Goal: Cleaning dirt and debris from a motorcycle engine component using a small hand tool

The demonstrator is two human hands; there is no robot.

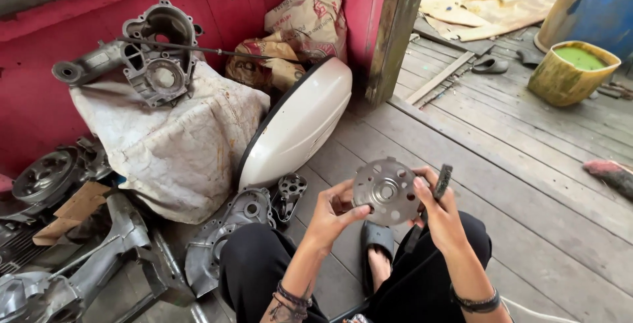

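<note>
A round grey metal disc with several holes and a centre hub is held upright between both hands above my knees. My left hand grips its left edge with thumb and fingers. My right hand holds its right edge and also pinches a small dark, flat tool that sticks up past the fingers. Both wrists carry dark bracelets. I sit on a wooden plank floor with black trousers and a black sandal in view.
A white curved body panel leans on a dirty cloth-covered heap topped by a grey engine casing. More metal casings lie at left. A yellow bucket and a blue drum stand at far right.
</note>
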